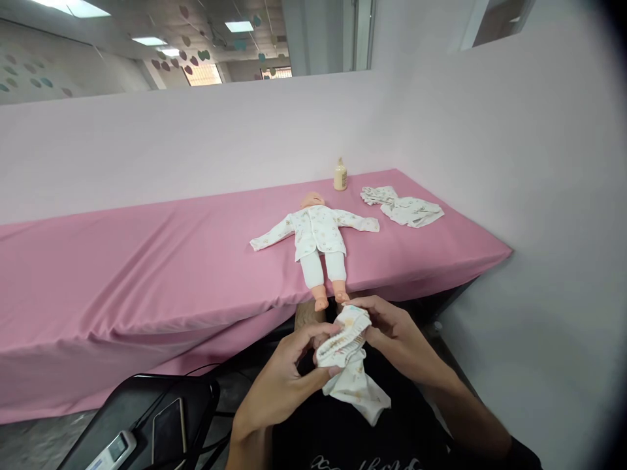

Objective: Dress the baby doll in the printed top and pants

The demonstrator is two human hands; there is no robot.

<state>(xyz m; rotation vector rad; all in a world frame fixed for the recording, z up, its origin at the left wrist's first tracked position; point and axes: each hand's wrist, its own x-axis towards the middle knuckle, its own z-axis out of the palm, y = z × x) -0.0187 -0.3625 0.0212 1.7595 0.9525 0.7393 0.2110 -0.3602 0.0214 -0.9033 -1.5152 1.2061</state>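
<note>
At the lower centre of the frame, the fingers of our left hand (284, 375) and right hand (399, 333) are lightly closed on a patterned white garment (350, 375). We seem to be gathering its edge; the next move calls, we judge, for an even grip.

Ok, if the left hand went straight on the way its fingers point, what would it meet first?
The small white cloth garment with a coloured print, which the left hand holds; beyond it, probably the right hand, though depth is unclear.
</note>
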